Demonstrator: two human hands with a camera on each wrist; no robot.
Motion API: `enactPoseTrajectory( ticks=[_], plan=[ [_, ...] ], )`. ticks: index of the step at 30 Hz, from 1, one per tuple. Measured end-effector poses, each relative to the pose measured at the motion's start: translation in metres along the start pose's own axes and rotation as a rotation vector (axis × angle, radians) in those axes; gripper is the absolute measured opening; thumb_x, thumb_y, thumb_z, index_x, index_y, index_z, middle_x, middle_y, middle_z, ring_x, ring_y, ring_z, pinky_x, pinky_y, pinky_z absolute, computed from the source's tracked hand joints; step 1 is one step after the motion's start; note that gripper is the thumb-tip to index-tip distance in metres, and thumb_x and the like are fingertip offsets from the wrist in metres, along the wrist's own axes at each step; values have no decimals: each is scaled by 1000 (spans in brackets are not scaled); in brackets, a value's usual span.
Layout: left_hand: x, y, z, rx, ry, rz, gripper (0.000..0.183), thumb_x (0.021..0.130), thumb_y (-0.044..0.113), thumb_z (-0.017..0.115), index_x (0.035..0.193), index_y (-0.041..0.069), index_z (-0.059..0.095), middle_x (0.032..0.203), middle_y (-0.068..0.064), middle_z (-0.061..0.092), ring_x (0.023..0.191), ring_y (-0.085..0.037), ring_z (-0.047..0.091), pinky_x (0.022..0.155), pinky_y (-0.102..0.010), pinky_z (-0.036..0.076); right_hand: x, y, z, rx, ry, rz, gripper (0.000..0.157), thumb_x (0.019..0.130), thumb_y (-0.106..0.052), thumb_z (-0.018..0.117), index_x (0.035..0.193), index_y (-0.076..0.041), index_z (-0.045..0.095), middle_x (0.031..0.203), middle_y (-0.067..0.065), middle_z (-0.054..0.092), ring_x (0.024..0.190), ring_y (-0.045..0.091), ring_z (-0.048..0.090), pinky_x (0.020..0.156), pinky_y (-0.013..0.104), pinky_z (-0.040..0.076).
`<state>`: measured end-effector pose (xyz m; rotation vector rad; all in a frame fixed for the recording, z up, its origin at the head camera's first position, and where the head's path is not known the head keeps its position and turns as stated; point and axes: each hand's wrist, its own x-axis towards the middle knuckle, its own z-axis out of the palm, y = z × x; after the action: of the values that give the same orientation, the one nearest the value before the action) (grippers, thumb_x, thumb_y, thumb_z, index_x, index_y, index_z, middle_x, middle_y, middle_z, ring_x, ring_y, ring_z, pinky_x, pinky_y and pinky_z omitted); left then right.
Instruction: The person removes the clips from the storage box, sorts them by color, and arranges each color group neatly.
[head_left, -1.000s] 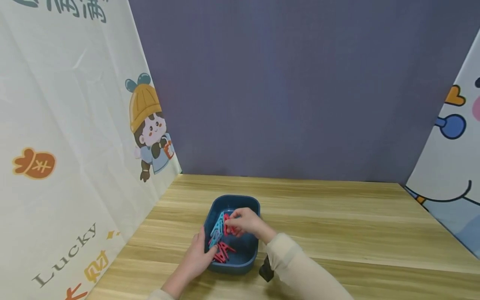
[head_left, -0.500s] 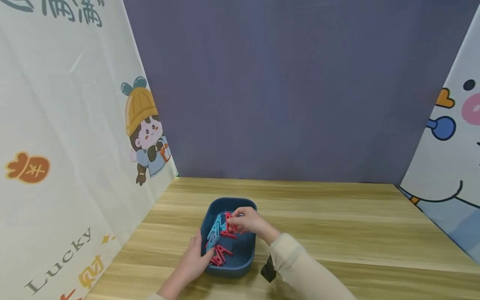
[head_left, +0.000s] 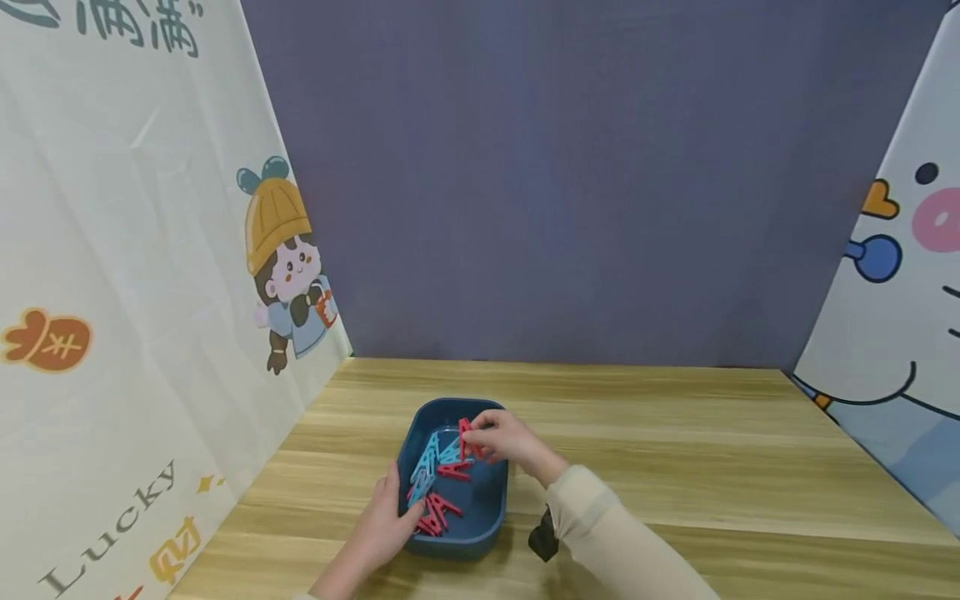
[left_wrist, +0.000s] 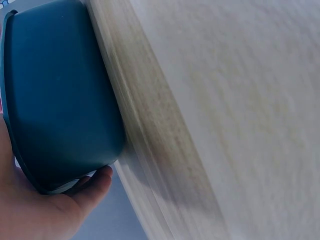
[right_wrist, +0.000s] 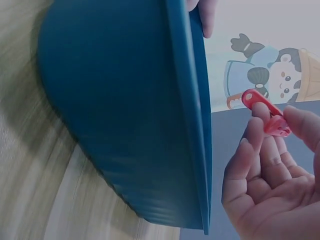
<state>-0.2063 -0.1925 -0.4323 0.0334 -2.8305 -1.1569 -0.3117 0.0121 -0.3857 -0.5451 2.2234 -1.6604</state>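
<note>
In the head view a dark blue plastic bin (head_left: 491, 508) stands on the table. My left hand (head_left: 386, 517) grips its near-left wall, thumb over the rim; the left wrist view shows the fingers under the bin wall (left_wrist: 55, 90). My right hand (head_left: 510, 442) pinches a red clothespin (head_left: 463, 433) above the bin's right side. In the right wrist view this clothespin (right_wrist: 277, 125) sits between thumb and fingertips, above the rim. Inside the bin lie several light blue clothespins (head_left: 426, 467) on the left, red clothespins (head_left: 435, 515) near the front, and another red clothespin (head_left: 453, 471) mid-bin.
Under the right wrist is a small black object (head_left: 543, 537). The wooden table (head_left: 637, 433) runs back to a dark grey-purple panel (head_left: 562, 183). A printed white sheet (head_left: 150, 250) stands at the left, a printed cartoon panel (head_left: 900, 333) at the right.
My right hand has lifted the red clothespin and drawn it rightward from the pile. Another red clothespin now shows beneath it in the bin. The left hand keeps its grip.
</note>
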Motion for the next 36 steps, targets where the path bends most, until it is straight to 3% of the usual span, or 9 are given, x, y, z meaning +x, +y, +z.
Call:
enactPoseTrajectory(
  ticks=[17,22,32,36],
  plan=[
    [0,1,1,-14,-18,-42,78,88,25,56,141,-13,12,133,-35,31,121,-48,34,97,-59,29,-4,6,-16,2,29,6,21,88,-24,62,93,-4,59,79,4,66,66,15,59,66,39,52],
    [1,1,0,-9,-22,-40,78,88,24,56,141,-13,12,133,-36,30,121,-49,34,97,-59,29,-5,10,-21,6,51,16,19,87,-23,62,91,-4,59,76,5,66,63,14,58,60,35,51],
    [1,1,0,-2,-16,-31,79,88,25,56,140,-14,13,133,-37,30,120,-49,35,97,-59,30,-6,16,-31,35,72,18,18,87,-18,62,92,-2,58,76,5,67,62,14,59,65,41,53],
    [1,2,0,5,-16,-29,79,87,26,57,140,-14,13,132,-37,31,119,-49,36,96,-59,31,-6,18,-35,50,84,25,17,87,-16,61,92,-1,57,75,6,67,63,17,60,62,36,52]
  ],
)
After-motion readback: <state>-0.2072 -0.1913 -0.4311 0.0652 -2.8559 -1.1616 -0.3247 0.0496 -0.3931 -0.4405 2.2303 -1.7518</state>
